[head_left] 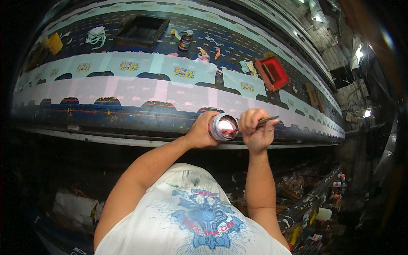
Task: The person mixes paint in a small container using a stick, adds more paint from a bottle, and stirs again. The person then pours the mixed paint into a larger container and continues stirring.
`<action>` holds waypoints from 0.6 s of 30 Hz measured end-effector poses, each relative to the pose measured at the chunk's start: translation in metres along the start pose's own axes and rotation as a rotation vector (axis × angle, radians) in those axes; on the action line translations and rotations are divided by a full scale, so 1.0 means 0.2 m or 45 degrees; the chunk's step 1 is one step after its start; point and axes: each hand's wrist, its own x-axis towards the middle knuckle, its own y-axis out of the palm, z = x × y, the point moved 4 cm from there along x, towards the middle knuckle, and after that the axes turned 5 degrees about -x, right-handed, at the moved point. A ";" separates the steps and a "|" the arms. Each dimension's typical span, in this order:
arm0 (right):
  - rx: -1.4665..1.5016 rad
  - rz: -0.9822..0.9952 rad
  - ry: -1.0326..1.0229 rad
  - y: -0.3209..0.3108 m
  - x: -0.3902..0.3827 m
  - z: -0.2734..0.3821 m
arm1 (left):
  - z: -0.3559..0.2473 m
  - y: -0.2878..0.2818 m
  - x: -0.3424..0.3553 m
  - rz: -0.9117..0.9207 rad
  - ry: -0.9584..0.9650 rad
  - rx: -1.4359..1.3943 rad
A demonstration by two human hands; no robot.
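My left hand (200, 131) is wrapped round the side of a small round jar (213, 128), tilted with its open mouth toward me. Inside the jar shows something whitish with pink, probably paint or ink. In my right hand (257, 129) is a thin dark stick-like tool (268, 120), its handle end poking out past the fingers to the right. The tool's other end, pink with paint, reaches into the jar's mouth; whether it is a brush or a stirring stick cannot be made out. Both hands are at the near edge of a long table (127, 121).
Pale green fabric pieces (157, 67) with colourful printed patches and a pink strip (127, 91) run along the table. Beyond lie a black tray (142, 32), a dark bottle (185, 41), a red frame-like box (273, 73), a crumpled cloth (96, 36) and a yellow sponge-like block (55, 43). Clutter (316, 221) lies at lower right.
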 end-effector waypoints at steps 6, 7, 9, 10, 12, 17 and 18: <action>-0.092 -0.370 -0.302 0.11 -0.01 -0.04 | -0.01 0.00 0.00 0.016 0.010 0.006; 0.014 -0.168 -0.177 0.11 -0.02 -0.06 | -0.02 0.00 0.00 -0.002 0.035 0.006; -0.064 -0.018 -0.017 0.03 -0.01 0.00 | -0.02 -0.01 0.00 -0.018 0.048 0.023; -0.107 0.056 0.062 0.01 0.00 0.02 | -0.02 -0.01 0.00 -0.029 0.053 0.013; -0.174 -0.171 -0.108 -0.03 0.03 0.05 | -0.01 0.00 0.00 -0.043 0.065 -0.006; -0.054 -0.146 -0.138 0.10 0.00 -0.03 | -0.01 0.00 0.00 0.013 -0.004 -0.037; 0.000 0.015 -0.046 0.10 -0.01 -0.03 | -0.03 -0.01 0.00 0.009 0.005 -0.052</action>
